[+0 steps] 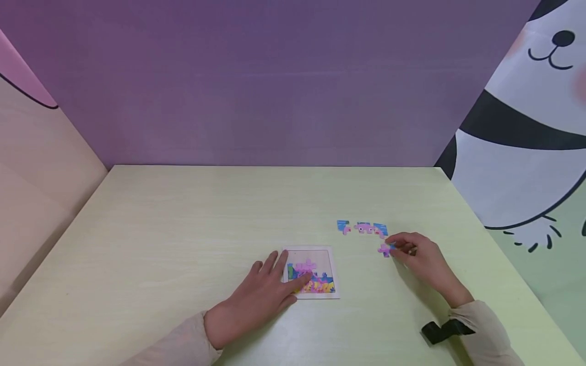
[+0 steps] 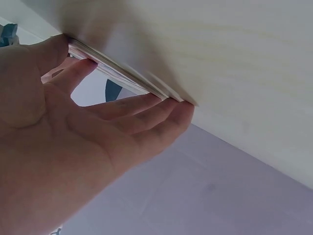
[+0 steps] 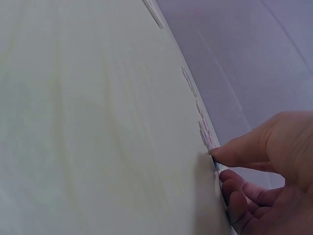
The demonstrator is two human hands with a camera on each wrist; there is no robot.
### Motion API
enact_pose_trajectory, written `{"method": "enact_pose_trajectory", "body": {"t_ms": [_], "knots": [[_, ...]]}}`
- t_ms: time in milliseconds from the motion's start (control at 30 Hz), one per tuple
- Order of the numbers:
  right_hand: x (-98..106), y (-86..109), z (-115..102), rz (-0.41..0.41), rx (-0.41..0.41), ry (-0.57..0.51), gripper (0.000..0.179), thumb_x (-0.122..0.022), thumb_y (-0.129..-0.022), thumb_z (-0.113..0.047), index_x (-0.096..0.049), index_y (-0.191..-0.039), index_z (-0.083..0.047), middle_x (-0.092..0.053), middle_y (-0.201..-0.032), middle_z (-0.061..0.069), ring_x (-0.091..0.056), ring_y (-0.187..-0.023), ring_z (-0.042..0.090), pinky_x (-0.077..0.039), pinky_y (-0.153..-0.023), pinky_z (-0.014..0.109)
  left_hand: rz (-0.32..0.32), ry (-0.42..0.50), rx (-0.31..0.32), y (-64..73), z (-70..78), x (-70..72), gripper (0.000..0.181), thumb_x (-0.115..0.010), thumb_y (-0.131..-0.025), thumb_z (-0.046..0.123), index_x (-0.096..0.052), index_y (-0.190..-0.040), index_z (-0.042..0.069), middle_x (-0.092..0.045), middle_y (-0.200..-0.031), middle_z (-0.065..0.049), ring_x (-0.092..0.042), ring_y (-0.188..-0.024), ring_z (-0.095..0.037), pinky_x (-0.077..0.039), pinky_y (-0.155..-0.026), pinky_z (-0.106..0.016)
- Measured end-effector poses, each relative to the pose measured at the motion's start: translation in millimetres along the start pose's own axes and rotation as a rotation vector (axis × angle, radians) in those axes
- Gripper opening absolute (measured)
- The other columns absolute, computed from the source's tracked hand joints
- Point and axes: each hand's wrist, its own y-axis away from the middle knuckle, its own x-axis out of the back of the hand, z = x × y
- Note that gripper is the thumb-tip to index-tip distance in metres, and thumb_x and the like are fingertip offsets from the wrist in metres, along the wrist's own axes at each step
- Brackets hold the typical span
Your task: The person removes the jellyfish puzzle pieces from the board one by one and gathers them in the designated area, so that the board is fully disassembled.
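Watching from my remote seat, I see my right hand [image 1: 418, 256] with thumb and forefinger pinching a pink-and-blue puzzle piece [image 1: 383, 249] at the tabletop, while my left hand [image 1: 258, 295] lies with fingers spread and extended, the forefinger over the picture and the others along the edge of a white-rimmed puzzle tray [image 1: 336, 269]. Assembled pieces [image 1: 316, 283] fill the tray's near part; its far part is bare. Just beyond the pinched piece, three loose pieces [image 1: 364, 228] sit in a row. Under everything spreads the pale table [image 1: 183, 229]; behind it stands a purple wall [image 1: 274, 91].
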Motion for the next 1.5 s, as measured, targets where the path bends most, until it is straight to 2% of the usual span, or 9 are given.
{"method": "enact_pose_trajectory", "body": {"t_ms": [200, 433, 600, 767, 933, 1100, 1200, 1300, 1500], "knots": [[0, -1.4, -3, 0.022, -0.043, -0.014, 0.015, -0.067, -0.093, -0.006, -0.071, -0.107, -0.003, -0.068, -0.095, 0.009, -0.060, -0.083, 0.020, -0.048, -0.067, 0.024, 0.059, -0.057, -0.021, -1.1, -2.1, -3.7, 0.040, -0.057, -0.101, 0.038, -0.054, -0.140, 0.033, -0.053, -0.136, -0.029, -0.054, -0.125, -0.045, -0.052, -0.088, -0.051], [-4, 1.6, -21, 0.048, -0.073, -0.049, 0.016, -0.067, -0.095, -0.011, -0.070, -0.108, -0.003, -0.066, -0.099, 0.010, -0.060, -0.087, 0.023, -0.048, -0.067, 0.024, 0.077, -0.038, -0.026, -2.1, -1.6, -5.8, 0.039, -0.059, -0.100, 0.039, -0.055, -0.139, 0.032, -0.054, -0.134, -0.030, -0.054, -0.123, -0.045, -0.052, -0.086, -0.051], [-18, 1.2, -44, 0.027, -0.022, -0.096, 0.012, -0.067, -0.093, -0.006, -0.070, -0.105, -0.004, -0.063, -0.093, 0.007, -0.057, -0.081, 0.022, -0.049, -0.065, 0.024, 0.076, -0.027, -0.024, -4.4, 0.1, -4.8, 0.039, -0.062, -0.098, 0.039, -0.058, -0.136, 0.031, -0.053, -0.138, -0.024, -0.054, -0.123, -0.043, -0.052, -0.084, -0.050], [-35, -5.1, -62, -0.010, 0.041, -0.124, 0.010, -0.068, -0.092, -0.003, -0.071, -0.101, -0.005, -0.064, -0.093, 0.003, -0.057, -0.081, 0.019, -0.050, -0.068, 0.025, 0.044, 0.014, 0.006, -4.6, 3.8, -3.2, 0.037, -0.064, -0.097, 0.035, -0.060, -0.132, 0.026, -0.046, -0.147, -0.017, -0.050, -0.127, -0.037, -0.052, -0.085, -0.051], [-48, -13.5, -77, -0.059, 0.124, -0.151, 0.011, -0.068, -0.091, -0.002, -0.072, -0.100, -0.006, -0.066, -0.097, 0.002, -0.059, -0.086, 0.018, -0.052, -0.070, 0.027, 0.019, -0.026, 0.014, 0.3, 7.8, -1.0, 0.046, -0.068, -0.094, 0.030, -0.058, -0.138, 0.021, -0.047, -0.147, -0.012, -0.051, -0.127, -0.032, -0.053, -0.081, -0.048], [-54, -21.0, -99, -0.147, 0.210, -0.149, 0.016, -0.068, -0.092, -0.004, -0.070, -0.108, -0.005, -0.066, -0.103, 0.005, -0.059, -0.090, 0.020, -0.052, -0.073, 0.030, -0.009, -0.079, -0.019, 0.1, 8.2, 2.6, 0.044, -0.070, -0.092, 0.016, -0.062, -0.135, 0.017, -0.055, -0.140, -0.008, -0.054, -0.123, -0.032, -0.052, -0.083, -0.050], [-59, -22.4, -112, -0.257, 0.222, -0.119, 0.025, -0.068, -0.094, -0.010, -0.068, -0.119, -0.006, -0.064, -0.113, 0.006, -0.057, -0.099, 0.022, -0.052, -0.081, 0.036, 0.008, -0.106, -0.048, -2.7, 5.5, 3.2, 0.040, -0.071, -0.090, 0.009, -0.066, -0.130, 0.017, -0.060, -0.135, -0.008, -0.058, -0.117, -0.031, -0.053, -0.080, -0.046], [-66, -20.2, -121, -0.339, 0.245, -0.029, 0.031, -0.067, -0.094, -0.013, -0.066, -0.124, -0.006, -0.060, -0.120, 0.007, -0.053, -0.109, 0.024, -0.050, -0.090, 0.041, 0.033, -0.082, -0.055, -4.3, 2.5, 3.1, 0.032, -0.069, -0.093, 0.014, -0.068, -0.125, 0.019, -0.062, -0.132, -0.007, -0.059, -0.112, -0.029, -0.055, -0.076, -0.043], [-75, -15.0, -126, -0.329, 0.305, 0.107, 0.029, -0.068, -0.093, -0.009, -0.069, -0.121, -0.003, -0.058, -0.120, 0.008, -0.049, -0.111, 0.023, -0.048, -0.093, 0.042, 0.015, 0.004, -0.028, -1.3, -0.2, 2.9, 0.031, -0.063, -0.099, 0.022, -0.068, -0.130, 0.020, -0.058, -0.135, -0.018, -0.057, -0.117, -0.031, -0.055, -0.080, -0.043]]}}
